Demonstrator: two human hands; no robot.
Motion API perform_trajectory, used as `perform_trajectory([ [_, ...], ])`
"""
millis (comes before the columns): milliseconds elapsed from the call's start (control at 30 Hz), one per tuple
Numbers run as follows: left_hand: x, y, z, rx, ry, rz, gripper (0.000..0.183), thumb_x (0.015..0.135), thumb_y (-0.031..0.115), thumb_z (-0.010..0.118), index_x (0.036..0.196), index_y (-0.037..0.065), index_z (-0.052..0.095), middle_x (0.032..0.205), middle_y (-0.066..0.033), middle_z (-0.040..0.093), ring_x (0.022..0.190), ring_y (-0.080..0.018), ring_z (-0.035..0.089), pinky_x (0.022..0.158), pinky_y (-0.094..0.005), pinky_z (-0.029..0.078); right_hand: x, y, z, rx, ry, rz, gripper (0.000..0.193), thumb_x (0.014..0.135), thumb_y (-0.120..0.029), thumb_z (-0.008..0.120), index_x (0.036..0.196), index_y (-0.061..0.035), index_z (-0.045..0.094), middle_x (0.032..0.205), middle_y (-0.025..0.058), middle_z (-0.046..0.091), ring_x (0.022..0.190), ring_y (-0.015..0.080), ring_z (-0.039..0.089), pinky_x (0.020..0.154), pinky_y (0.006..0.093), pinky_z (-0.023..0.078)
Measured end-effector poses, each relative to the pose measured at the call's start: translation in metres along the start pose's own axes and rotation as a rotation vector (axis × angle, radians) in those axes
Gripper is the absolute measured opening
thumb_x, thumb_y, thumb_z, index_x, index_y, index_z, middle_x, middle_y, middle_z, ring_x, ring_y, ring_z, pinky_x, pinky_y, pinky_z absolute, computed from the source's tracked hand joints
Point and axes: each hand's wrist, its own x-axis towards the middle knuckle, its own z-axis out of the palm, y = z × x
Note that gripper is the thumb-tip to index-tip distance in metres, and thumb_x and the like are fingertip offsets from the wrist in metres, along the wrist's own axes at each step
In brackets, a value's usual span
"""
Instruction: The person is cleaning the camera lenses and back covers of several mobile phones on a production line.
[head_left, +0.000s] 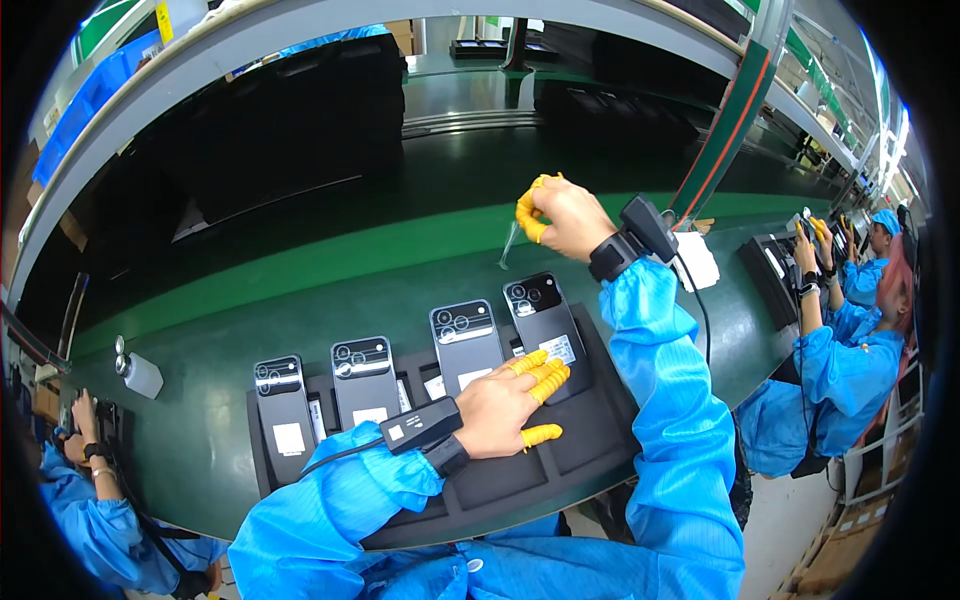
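Yellow finger cots cover fingers on both hands. My left hand [500, 408] lies over a black foam tray [500, 487], its fingers stretched across the lower part of the rightmost dark phone [540, 318]. That phone lies back up, with a camera block at its top and a white label near my fingertips. My right hand [570, 218] is raised above the bench beyond it, thumb and fingers pinched on a thin clear strip of film [510, 245] hanging down. Three more phones lie in the tray: one at the far left [283, 400], another beside it [363, 375], and a third [465, 340] mid-tray.
The tray sits on a green bench [200, 430]. A white pump bottle [142, 375] stands at the left, and white cloths [697, 262] lie at the right. A slanted green post [735, 125] rises behind my right hand. Co-workers in blue sit at the right [850, 370] and left [90, 510].
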Motion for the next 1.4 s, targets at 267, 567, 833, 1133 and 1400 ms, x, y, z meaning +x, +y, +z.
perform_trajectory([
  [267, -0.002, 0.002, 0.005, -0.004, 0.022, -0.024, 0.074, 0.095, 0.057, 0.058, 0.149, 0.007, 0.047, 0.139, -0.0212, 0.058, 0.137, -0.0373, 0.049, 0.112, -0.0438, 0.044, -0.134, -0.014, -0.067, -0.029, 0.191, 0.028, 0.020, 0.073, 0.005, 0.067, 0.091, 0.0013, 0.061, 0.118, 0.0220, 0.060, 0.110, 0.0412, 0.059, 0.093, 0.0445, 0.051],
  [567, 0.000, 0.004, 0.009, 0.022, 0.024, -0.056, 0.076, 0.093, 0.060, 0.060, 0.146, 0.006, 0.049, 0.141, -0.0200, 0.057, 0.138, -0.0372, 0.049, 0.111, -0.0447, 0.044, -0.490, 0.053, -0.058, -0.639, 0.023, 0.973, 0.036, 0.064, 0.012, 0.065, 0.098, 0.0050, 0.055, 0.104, 0.0286, 0.054, 0.104, 0.0500, 0.054, 0.092, 0.0519, 0.048],
  [833, -0.062, 0.010, -0.072, -0.009, -0.134, -0.115, 0.074, 0.097, 0.059, 0.054, 0.145, 0.002, 0.047, 0.148, -0.0211, 0.051, 0.140, -0.0382, 0.045, 0.112, -0.0456, 0.043, -0.583, 0.066, 0.094, 0.041, -0.881, 1.114, 0.040, 0.074, -0.023, 0.072, 0.107, -0.0011, 0.072, 0.099, 0.0211, 0.073, 0.093, 0.0334, 0.072, 0.079, 0.0442, 0.057],
  [1133, -0.154, -0.015, -0.125, 0.044, 0.055, -0.403, 0.061, 0.096, 0.041, 0.065, 0.143, 0.004, 0.052, 0.135, -0.0211, 0.061, 0.129, -0.0391, 0.055, 0.109, -0.0445, 0.046, -0.588, 0.049, 0.104, 1.019, -0.372, 1.605, 0.040, 0.088, 0.004, 0.041, 0.121, 0.0000, 0.063, 0.099, 0.0148, 0.068, 0.083, 0.0335, 0.069, 0.066, 0.0425, 0.060],
  [1400, -0.157, -0.022, -0.106, 0.061, 0.463, -0.372, 0.051, 0.091, 0.022, 0.073, 0.135, 0.002, 0.060, 0.140, -0.0184, 0.059, 0.132, -0.0376, 0.054, 0.111, -0.0439, 0.043, -0.516, 0.037, 0.010, -0.526, -0.526, 1.376, 0.032, 0.079, -0.005, 0.066, 0.111, -0.0017, 0.067, 0.117, 0.0221, 0.064, 0.108, 0.0384, 0.067, 0.092, 0.0500, 0.057],
])
